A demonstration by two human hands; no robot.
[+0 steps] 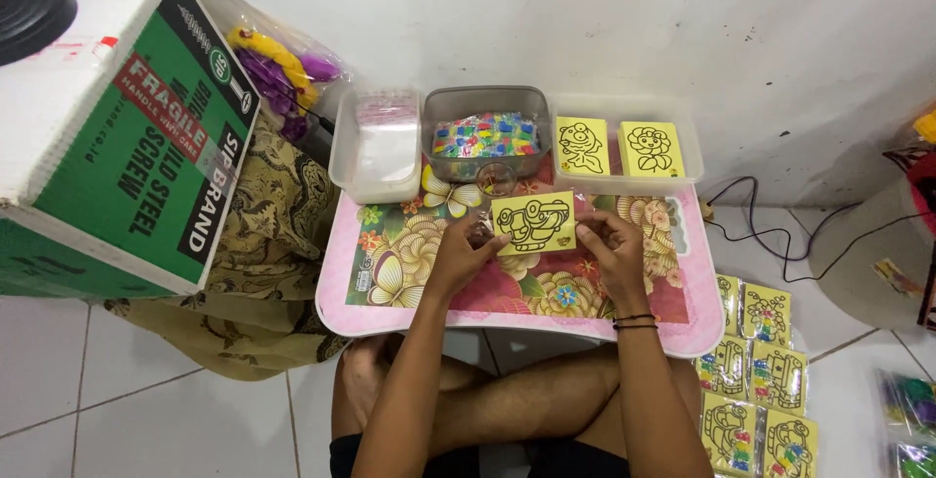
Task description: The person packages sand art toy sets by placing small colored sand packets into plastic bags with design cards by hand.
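Above the middle of the floral worktop [507, 307] you hold a yellow card [532, 222] between both hands, its printed line drawing facing up toward you. Your left hand [466, 252] pinches the card's left edge, your right hand [609, 242] the right edge; both grips are closed on the card, which sits clear of the surface. Its long axis runs left to right, nearly level, the right end tipped slightly up and away from you.

Risks, as I judge them: a light card held only by its edges can bow or slip if either pinch eases, and it would drop onto the worktop or slide off the near rim. A small clear cup [494, 181] stands just behind the card; pushing forward could knock it toward the grey tub [486, 108] of coloured pieces.
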